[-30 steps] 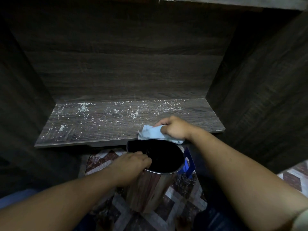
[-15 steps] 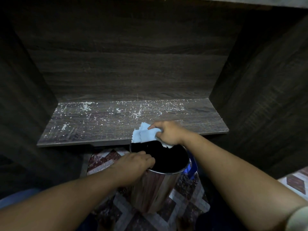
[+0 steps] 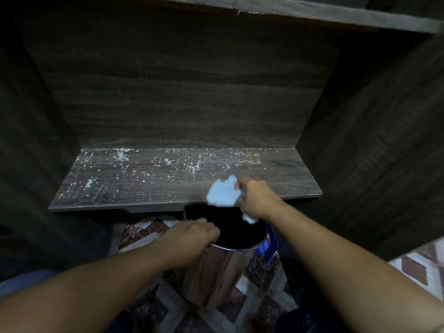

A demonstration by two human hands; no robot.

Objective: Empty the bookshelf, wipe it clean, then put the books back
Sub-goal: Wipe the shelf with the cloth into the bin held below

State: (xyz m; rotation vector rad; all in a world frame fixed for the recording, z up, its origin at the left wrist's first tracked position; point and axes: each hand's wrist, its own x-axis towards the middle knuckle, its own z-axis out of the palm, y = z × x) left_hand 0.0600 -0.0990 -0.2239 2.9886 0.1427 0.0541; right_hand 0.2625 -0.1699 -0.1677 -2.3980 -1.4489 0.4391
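A dark wooden shelf board [image 3: 149, 188] lies in front of me, with no books on it and speckled with white dust and crumbs. My right hand [image 3: 258, 199] grips a light blue cloth [image 3: 223, 194] at the board's front right edge, just above the bin's mouth. The cloth is blurred. A shiny metal bin [image 3: 223, 265] with a black inside stands on the floor under the board's front edge. My left hand [image 3: 192, 239] grips the bin's near left rim. No books are in view.
Dark wooden side walls [image 3: 384, 145] and a back panel [image 3: 182, 97] close in the compartment, with another board [image 3: 312, 13] overhead. The floor has patterned tiles [image 3: 240, 306]. A blue object [image 3: 270, 248] sits behind the bin on the right.
My right hand has drawn the cloth along the board's front edge, first to the left and then back a little, bunching it above the bin. My left hand stays on the rim.
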